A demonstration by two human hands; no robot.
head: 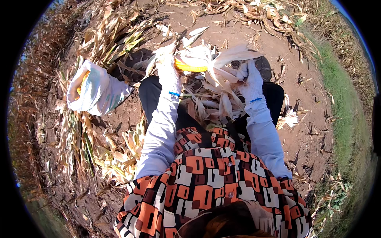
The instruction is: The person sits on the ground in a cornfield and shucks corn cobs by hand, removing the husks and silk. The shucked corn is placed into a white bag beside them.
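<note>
My left hand (pixel 169 73), in a white knit glove, grips one end of a yellow corn cob (pixel 191 66) that lies sideways between my hands. Pale husk leaves (pixel 224 58) are peeled back around the cob's right end. Those leaves and the stalk end are held by my right hand (pixel 248 74), gloved alike, with its fingers curled in. Part of the cob is hidden by husk and by the left glove. Loose husks (pixel 205 102) lie heaped on the ground between my knees.
At the left, a white woven sack (pixel 99 90) lies open-mouthed with yellow corn showing inside. Dry corn stalks (pixel 104 32) are piled at the upper left. Husk scraps (pixel 288 119) lie on bare soil beside my right knee. A strip of green grass (pixel 339 83) runs down the right side.
</note>
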